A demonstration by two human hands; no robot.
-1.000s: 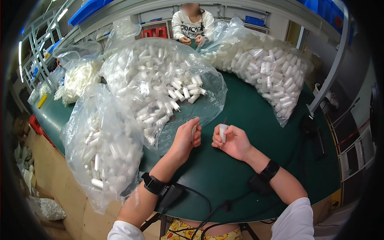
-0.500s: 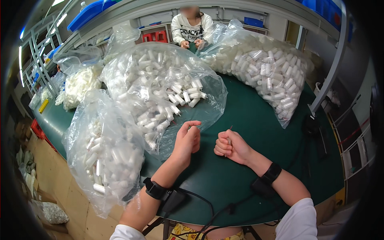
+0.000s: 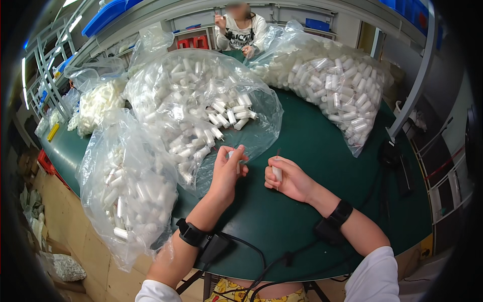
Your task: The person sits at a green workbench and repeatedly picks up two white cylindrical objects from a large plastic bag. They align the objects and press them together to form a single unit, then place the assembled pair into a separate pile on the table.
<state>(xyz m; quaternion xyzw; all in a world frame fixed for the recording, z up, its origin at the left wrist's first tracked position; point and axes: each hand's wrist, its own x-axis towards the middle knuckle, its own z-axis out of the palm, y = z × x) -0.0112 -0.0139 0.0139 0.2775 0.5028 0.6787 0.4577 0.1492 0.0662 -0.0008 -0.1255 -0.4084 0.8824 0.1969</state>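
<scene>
Open bag: large, clear and slumped, its mouth spread toward the near right, taken as the landmark (image 3: 269,117)
Loose cylinders: white, short, heaped inside the open bag and showing plainly at its mouth (image 3: 231,117)
Left hand (image 3: 229,168): at the near edge of the open bag, thumb and fingers drawn in narrowly around a white piece (image 3: 231,155), mostly covered by the fingers; whether the hand touches the plastic cannot be told
Right hand (image 3: 289,178): to the near right of the open bag and apart from it, fingers curled round a white cylinder (image 3: 277,172) held roughly upright
Thin reddish stem (image 3: 278,152): rising from the top of the right hand's cylinder, likewise to the near right of the open bag
Full bag (image 3: 358,143): right of the open bag, clear, packed with similar white cylinders
Front bag (image 3: 98,216): near left of the open bag, clear, with white cylinders inside
Green table (image 3: 322,136): under the open bag, stretching out to its right
Co-worker (image 3: 254,31): beyond the open bag, in a white printed top, one hand raised
</scene>
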